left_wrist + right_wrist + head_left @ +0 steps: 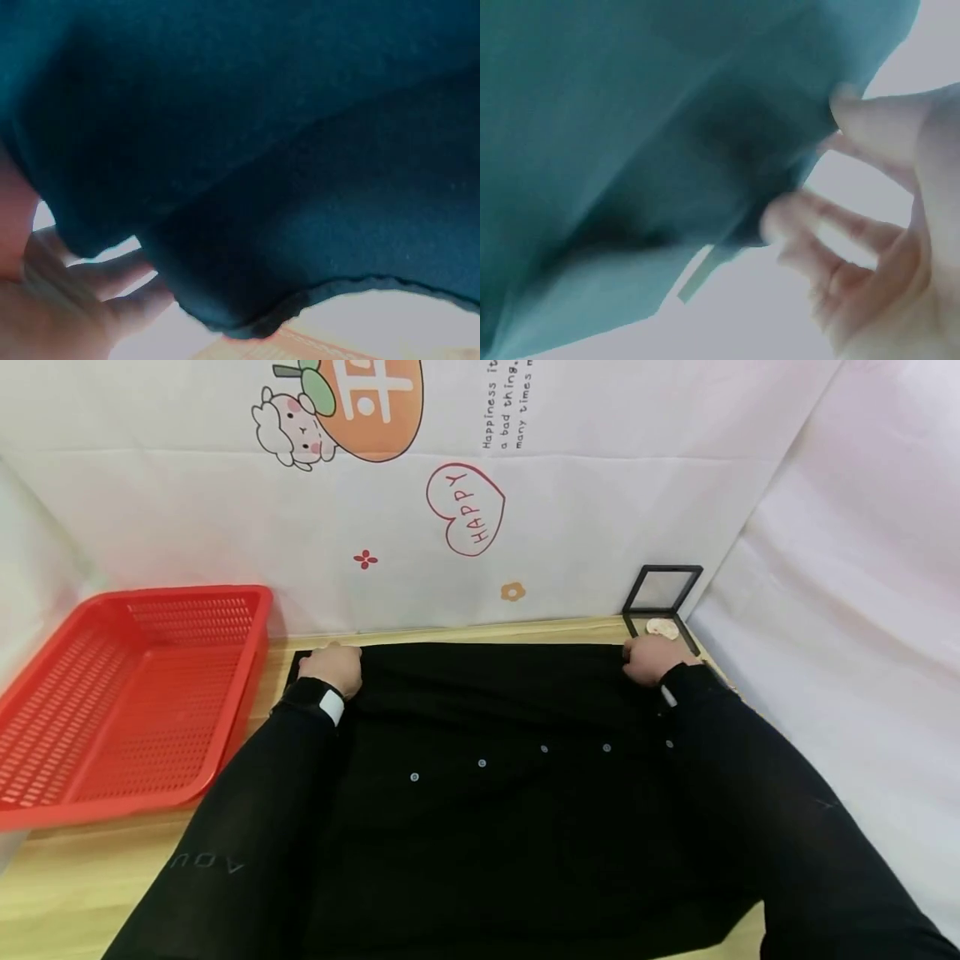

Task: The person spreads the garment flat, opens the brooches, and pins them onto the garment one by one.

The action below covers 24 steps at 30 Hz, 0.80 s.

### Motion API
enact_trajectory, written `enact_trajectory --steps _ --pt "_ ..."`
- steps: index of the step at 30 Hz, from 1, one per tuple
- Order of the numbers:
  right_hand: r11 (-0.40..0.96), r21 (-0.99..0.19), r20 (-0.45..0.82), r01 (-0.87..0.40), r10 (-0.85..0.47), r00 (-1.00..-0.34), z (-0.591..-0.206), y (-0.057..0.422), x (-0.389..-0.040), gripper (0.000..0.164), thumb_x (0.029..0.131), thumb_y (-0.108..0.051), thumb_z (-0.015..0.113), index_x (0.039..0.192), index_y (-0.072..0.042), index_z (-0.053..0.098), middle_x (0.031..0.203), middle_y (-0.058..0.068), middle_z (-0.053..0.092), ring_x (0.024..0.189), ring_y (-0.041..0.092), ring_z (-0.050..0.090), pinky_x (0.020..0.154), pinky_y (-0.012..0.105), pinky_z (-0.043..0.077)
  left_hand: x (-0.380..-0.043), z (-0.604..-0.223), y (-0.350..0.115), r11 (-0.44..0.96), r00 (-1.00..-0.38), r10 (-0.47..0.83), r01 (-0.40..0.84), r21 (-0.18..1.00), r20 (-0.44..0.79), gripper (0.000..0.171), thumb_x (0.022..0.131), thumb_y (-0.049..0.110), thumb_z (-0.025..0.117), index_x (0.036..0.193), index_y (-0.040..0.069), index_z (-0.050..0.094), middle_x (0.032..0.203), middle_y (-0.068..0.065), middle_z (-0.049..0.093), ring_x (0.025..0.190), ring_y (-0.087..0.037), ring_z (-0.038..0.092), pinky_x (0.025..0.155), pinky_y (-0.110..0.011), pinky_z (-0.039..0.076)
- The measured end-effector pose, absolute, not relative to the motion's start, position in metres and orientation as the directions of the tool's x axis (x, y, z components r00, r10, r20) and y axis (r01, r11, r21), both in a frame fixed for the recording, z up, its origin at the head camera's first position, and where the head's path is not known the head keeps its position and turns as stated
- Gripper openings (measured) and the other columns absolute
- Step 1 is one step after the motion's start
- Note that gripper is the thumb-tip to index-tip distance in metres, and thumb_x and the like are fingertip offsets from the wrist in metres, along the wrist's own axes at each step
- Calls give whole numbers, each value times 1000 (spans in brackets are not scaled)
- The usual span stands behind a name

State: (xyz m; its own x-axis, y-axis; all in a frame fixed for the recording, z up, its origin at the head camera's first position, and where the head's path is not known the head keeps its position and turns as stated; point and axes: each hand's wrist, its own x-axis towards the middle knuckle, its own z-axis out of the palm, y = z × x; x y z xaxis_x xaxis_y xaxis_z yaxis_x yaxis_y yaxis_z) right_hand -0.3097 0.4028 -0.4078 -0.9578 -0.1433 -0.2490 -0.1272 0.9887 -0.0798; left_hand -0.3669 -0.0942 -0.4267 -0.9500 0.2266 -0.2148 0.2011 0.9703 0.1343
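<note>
1. Grip first: your left hand (330, 668) is pinching the black garment (510, 843) at its far left corner, and your right hand (658, 660) is pinching it near its far right end. Both are holding fabric. The right wrist view is blurry, so I can't tell how tight.
2. IMO you're doing best here by pulling both hands apart evenly, low and level, so you're smoothing the shallow creases out of the strip between them without skewing the buttons.
3. The garment is lying across the middle of the table (82, 877), its far side sitting just inside the table's far edge and its near part running out of view.
4. The button row (544, 749) is going left to right, roughly along that far edge, tilting slightly away from you at the right. I'm reading that as the long axis; can't tell which end is the collar.
5. Watch your right knuckles: you're working just beside the black frame (652, 611) at the table's far right corner. The red basket (253, 652) is sitting on the left side.
</note>
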Motion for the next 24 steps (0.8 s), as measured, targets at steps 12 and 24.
enact_trajectory --steps 12,24 --pt "950 -267 -108 -161 -196 -975 -418 438 -318 22 94 -10 63 114 -3 63 109 19 63 96 39 57 89 60 36 -377 -423 -101 952 -978 177 141 271 -111 32 96 6 48 126 -2 54 112 -28 61 97 -43 61 80 -57 49" --pt "974 -211 -211 -84 -129 -969 -414 424 -326 19 102 -16 57 109 2 58 94 17 59 79 31 55 73 48 40 -367 -424 -106 957 -996 62 79 279 71 25 106 17 43 118 -3 50 100 -29 60 88 -47 61 74 -61 49"
